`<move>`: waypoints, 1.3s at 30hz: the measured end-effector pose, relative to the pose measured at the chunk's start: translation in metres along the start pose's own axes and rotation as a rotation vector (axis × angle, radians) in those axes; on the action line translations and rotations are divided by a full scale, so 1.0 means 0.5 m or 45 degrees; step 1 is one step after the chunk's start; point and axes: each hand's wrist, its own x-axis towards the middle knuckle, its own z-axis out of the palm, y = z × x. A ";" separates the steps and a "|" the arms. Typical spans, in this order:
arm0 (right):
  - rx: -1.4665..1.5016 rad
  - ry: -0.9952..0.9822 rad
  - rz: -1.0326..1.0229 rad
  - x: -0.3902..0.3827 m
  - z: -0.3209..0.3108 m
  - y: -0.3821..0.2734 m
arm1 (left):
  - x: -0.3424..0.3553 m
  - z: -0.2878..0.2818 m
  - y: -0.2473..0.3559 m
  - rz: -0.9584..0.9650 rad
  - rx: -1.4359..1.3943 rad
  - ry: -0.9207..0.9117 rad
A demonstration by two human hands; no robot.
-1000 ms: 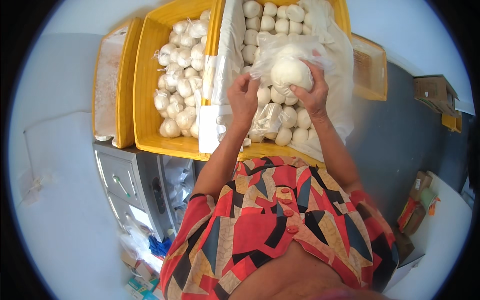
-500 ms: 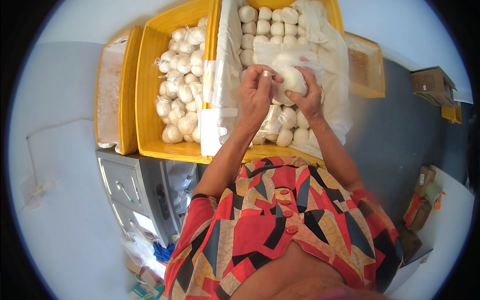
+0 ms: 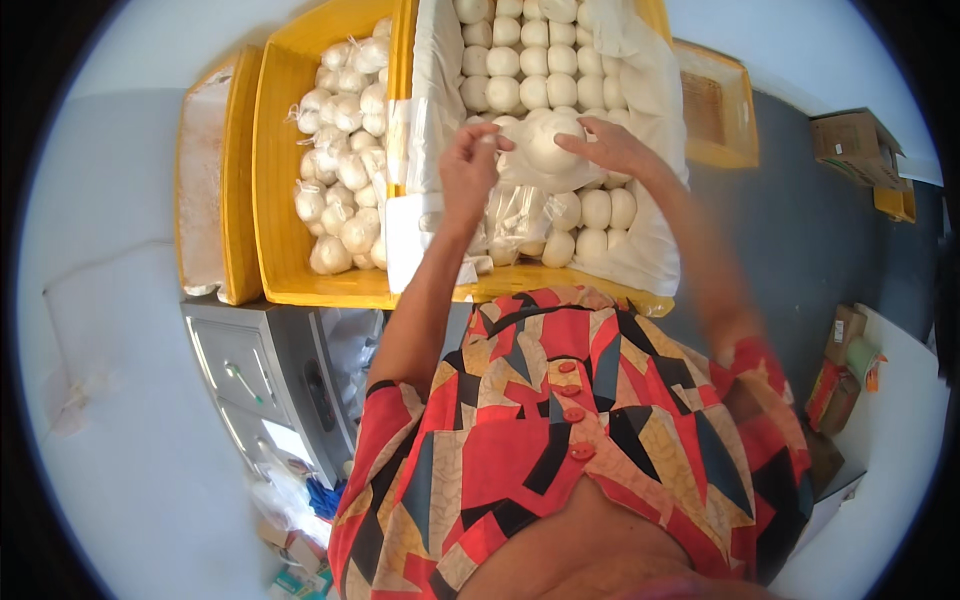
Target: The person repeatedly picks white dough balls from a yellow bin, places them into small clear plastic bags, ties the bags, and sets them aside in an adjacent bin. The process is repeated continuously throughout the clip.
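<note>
A clear plastic bag (image 3: pixel 520 160) with a white round bun (image 3: pixel 551 140) in it hangs between my hands above the cloth-lined yellow crate. My left hand (image 3: pixel 472 165) is curled, its thumb and forefinger pinched at the bag's left side. On the other side, my right hand (image 3: pixel 615 147) grips the bag by its edge, thumb near the bun and fingers beyond it. Rows of smooth white buns (image 3: pixel 533 62) fill the crate under both hands. Close to my left wrist, a heap of clear plastic bags (image 3: pixel 517 217) lies on the buns.
To the left, a yellow crate (image 3: pixel 277 225) holds several tied bags of buns (image 3: pixel 340 180). Beyond it leans another yellow crate (image 3: pixel 240 180). White cloth (image 3: pixel 650 225) drapes the bun crate's right side. A grey metal cabinet (image 3: pixel 235 350) stands lower left; a cardboard box (image 3: pixel 855 140) is far right.
My hands have moved apart, and the bag spreads wider between them. My right hand has shifted from around the bun to the bag's far right edge. The whole view has shifted slightly.
</note>
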 end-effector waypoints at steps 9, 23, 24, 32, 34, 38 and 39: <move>-2.112 -0.343 -0.887 -0.068 0.037 0.012 | 0.026 -0.051 -0.014 -0.294 -0.243 -0.064; 0.308 0.389 -0.537 -0.054 0.013 -0.094 | -0.017 -0.011 0.024 -0.101 -0.214 -0.400; 0.417 0.280 -0.441 -0.058 0.014 -0.099 | -0.019 -0.008 0.025 -0.076 -0.181 -0.402; 1.138 -0.248 -0.141 -0.097 0.029 -0.165 | -0.025 0.022 0.040 -0.046 -0.011 -0.488; 1.172 -0.269 -0.102 -0.095 0.026 -0.165 | -0.021 0.012 0.045 -0.147 -0.052 -0.502; 0.981 -0.192 -0.097 -0.102 0.007 -0.137 | -0.012 -0.032 0.024 -0.266 -0.170 -0.418; 0.948 -0.129 -0.100 -0.096 0.000 -0.100 | -0.012 -0.040 0.030 -0.331 -0.297 -0.347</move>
